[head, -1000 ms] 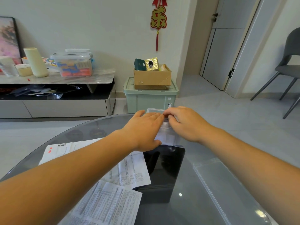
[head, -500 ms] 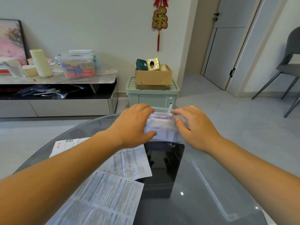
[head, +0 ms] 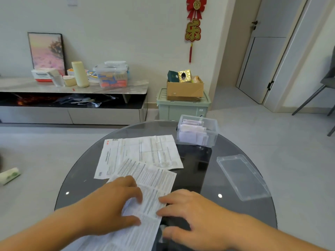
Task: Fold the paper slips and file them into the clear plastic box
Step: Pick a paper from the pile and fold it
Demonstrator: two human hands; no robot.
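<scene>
A clear plastic box (head: 210, 137) holding several folded slips (head: 192, 133) stands at the far side of the round glass table (head: 79, 171). Two unfolded printed sheets lie on the table: the far sheet (head: 141, 153) flat, the near sheet (head: 150, 185) overlapping it. My left hand (head: 112, 205) rests on the near sheet with fingers spread. My right hand (head: 192, 212) touches that sheet's right edge with its fingertips. Neither hand plainly grips the paper.
The box's clear lid (head: 241, 176) lies on the table's right side. A dark tablet-like slab (head: 195, 165) lies under the sheets. Beyond the table are a green bin (head: 183, 109) with a cardboard box, a low cabinet (head: 72, 98), and a chair (head: 324, 87) at right.
Both hands have left the clear box and come back to the near sheet at the table's front. The box now stands alone with the slips inside.
</scene>
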